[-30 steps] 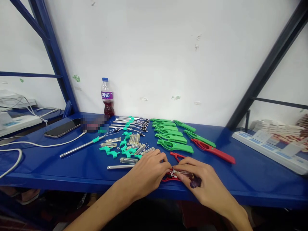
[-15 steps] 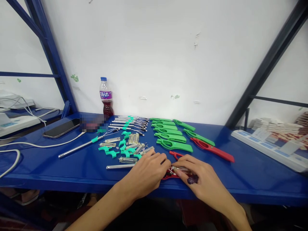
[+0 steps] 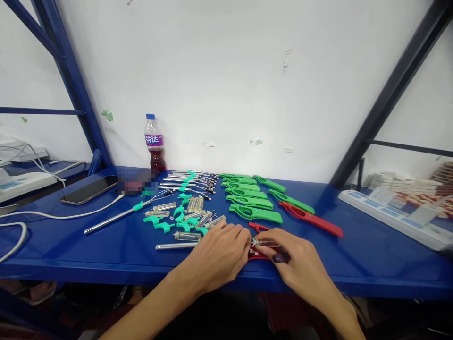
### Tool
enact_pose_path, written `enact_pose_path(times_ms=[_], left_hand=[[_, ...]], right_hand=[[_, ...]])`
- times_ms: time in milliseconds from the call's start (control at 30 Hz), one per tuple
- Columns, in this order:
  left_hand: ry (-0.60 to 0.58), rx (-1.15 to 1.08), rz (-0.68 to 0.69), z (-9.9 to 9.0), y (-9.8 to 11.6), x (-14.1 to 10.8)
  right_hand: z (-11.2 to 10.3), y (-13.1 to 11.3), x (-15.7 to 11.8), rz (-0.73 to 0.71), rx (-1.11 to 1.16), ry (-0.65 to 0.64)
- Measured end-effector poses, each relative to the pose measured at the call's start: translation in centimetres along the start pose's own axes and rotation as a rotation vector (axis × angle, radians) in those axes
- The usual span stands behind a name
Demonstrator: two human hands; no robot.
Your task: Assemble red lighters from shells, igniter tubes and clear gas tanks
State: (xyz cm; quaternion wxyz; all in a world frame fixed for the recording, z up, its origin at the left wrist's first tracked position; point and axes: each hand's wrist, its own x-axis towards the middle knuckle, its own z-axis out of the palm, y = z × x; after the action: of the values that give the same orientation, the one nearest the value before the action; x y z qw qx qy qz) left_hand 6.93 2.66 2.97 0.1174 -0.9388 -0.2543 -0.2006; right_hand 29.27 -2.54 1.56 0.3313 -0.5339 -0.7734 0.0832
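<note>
My right hand [image 3: 295,252] pinches a small clear lighter fuel tank [image 3: 269,242] above a red lighter casing [image 3: 257,227]. A dark purple rounded handle [image 3: 281,258] sticks out beneath its fingers; what tool it belongs to is hidden. My left hand [image 3: 221,250] has its fingers closed at the tank's white nozzle end, and whatever is in its fingertips is covered. Most of the red casing lies under both hands. Beside my left hand rests a metal tube [image 3: 176,246], with clear tanks [image 3: 187,236] and teal triggers [image 3: 163,227] around it.
Green lighter casings [image 3: 256,214] lie in rows beyond my hands, with another red casing [image 3: 314,221] to the right. Metal rods with wires [image 3: 184,179] lie at the back. A bottle [image 3: 155,146], phone [image 3: 88,190], white cable [image 3: 85,214] and power strip [image 3: 392,217] surround the work.
My left hand has shifted slightly to the right over the red casing. The fuel tank remains in my right hand, and its nozzle end shows a little more plainly.
</note>
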Motion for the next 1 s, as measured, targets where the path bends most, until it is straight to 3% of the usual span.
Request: enact_pose_path(times_ms=[333, 867, 1000], left_hand=[[-0.021, 0.06, 0.016, 0.33, -0.06, -0.2], [-0.087, -0.003, -0.033, -0.2, 0.04, -0.02], [-0.091, -0.023, -0.046, -0.45, 0.0, -0.08]], right_hand=[[0.55, 0.25, 0.2, -0.039, -0.062, 0.128], [0.98, 0.22, 0.07, -0.072, -0.11, 0.219], [0.82, 0.92, 0.03, -0.043, -0.12, 0.344]])
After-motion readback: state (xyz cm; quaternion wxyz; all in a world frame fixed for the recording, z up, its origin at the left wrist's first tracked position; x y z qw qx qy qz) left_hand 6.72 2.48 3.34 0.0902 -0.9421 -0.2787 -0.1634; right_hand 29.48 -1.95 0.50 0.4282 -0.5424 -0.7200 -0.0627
